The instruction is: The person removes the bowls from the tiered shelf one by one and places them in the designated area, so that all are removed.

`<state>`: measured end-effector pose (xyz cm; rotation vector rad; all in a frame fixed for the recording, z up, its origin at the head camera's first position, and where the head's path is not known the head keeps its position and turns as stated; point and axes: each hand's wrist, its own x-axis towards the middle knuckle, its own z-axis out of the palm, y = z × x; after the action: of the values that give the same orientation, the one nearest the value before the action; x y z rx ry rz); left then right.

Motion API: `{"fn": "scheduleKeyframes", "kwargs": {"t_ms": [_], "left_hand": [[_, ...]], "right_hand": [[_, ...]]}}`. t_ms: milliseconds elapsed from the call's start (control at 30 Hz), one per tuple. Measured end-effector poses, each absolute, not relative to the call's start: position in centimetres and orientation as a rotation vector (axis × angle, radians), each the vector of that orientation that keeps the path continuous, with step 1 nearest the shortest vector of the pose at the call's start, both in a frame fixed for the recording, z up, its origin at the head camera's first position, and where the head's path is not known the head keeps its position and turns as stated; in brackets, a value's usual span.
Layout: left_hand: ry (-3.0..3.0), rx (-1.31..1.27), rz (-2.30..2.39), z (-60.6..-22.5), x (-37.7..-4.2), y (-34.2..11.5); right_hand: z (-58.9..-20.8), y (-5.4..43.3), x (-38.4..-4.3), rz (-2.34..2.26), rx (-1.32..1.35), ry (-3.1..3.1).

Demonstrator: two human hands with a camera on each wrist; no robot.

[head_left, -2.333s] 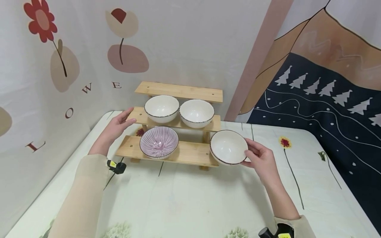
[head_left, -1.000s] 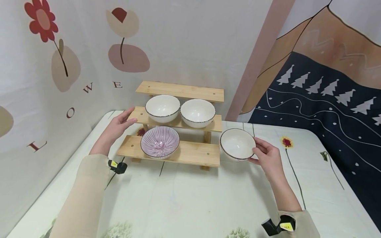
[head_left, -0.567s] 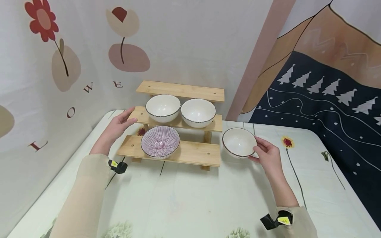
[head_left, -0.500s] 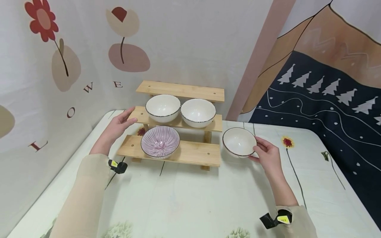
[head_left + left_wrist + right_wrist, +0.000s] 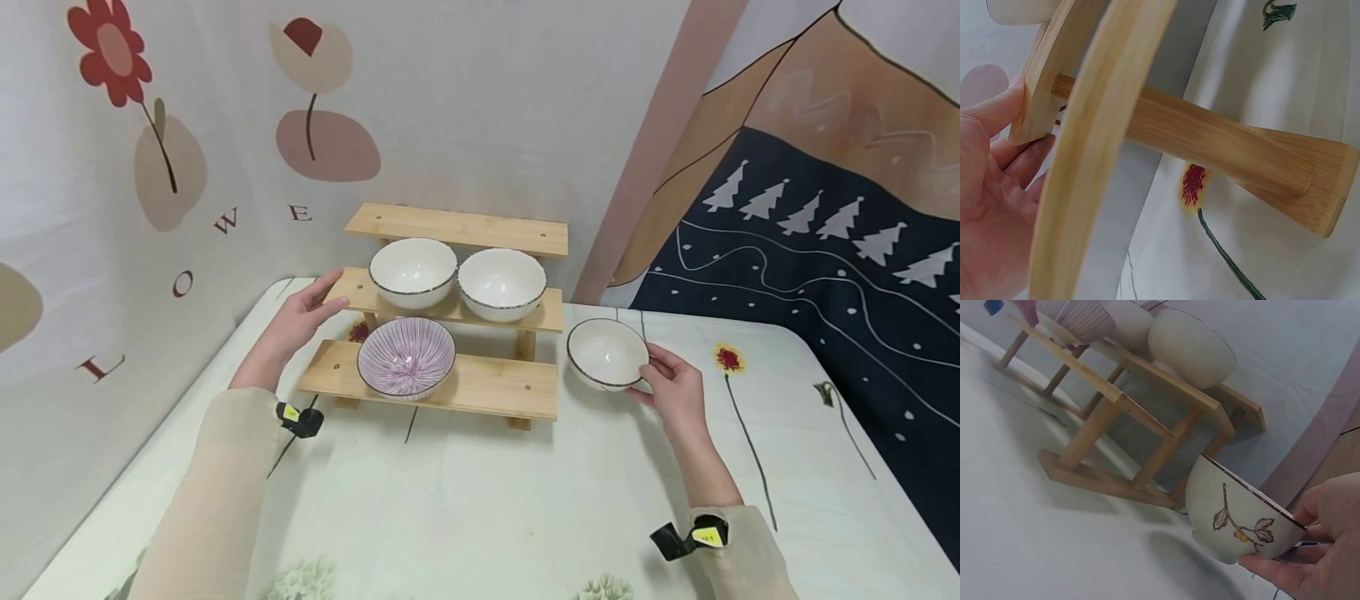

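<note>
My right hand [image 5: 675, 392] pinches the rim and side of a white bowl [image 5: 606, 354] with a dark edge, right of the three-tier wooden rack [image 5: 495, 387]. A leaf-sprig print shows on the bowl's outside in the right wrist view, and its shadow lies apart from its foot, so it hangs above the table. My left hand [image 5: 296, 321] holds the left end of the middle shelf [image 5: 1032, 119], thumb on one face and fingers on the other. Two white bowls [image 5: 412, 271] stand side by side on that shelf. A purple-striped bowl [image 5: 407, 358] stands on the lowest shelf, towards the left.
The top shelf [image 5: 457, 227] of the rack is bare. A white floral cloth [image 5: 480, 517] covers the table. Printed curtains [image 5: 465, 100] hang close behind the rack and along the left, and a dark one with trees [image 5: 795, 258] hangs at the right.
The bowl in my right hand has moved right and slightly back, from beside the lowest shelf's right end to a spot apart from the rack. My left hand has kept its place on the shelf.
</note>
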<state>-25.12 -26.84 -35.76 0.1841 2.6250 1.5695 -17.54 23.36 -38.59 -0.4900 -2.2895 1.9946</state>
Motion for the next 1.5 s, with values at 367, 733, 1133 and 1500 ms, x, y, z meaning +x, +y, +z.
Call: {"fn": "scheduleKeyframes", "kwargs": {"t_ms": [367, 733, 1133, 1500], "left_hand": [[2.659, 0.185, 1.553, -36.6, -25.5, -27.2], [2.655, 0.183, 1.564, -36.8, -26.0, -27.1], [2.681, 0.169, 1.518, -36.4, -25.3, -27.3], [2.668, 0.186, 1.55, -36.6, -25.6, -27.2]], "right_hand": [[-39.1, 23.3, -18.9, 2.03, -0.574, -2.202], [-39.6, 23.4, -20.0, 2.061, -0.641, -2.125], [-39.6, 22.9, -20.7, 2.136, -0.631, -2.073], [-40.2, 22.5, -21.3, 2.151, -0.638, -2.048]]}}
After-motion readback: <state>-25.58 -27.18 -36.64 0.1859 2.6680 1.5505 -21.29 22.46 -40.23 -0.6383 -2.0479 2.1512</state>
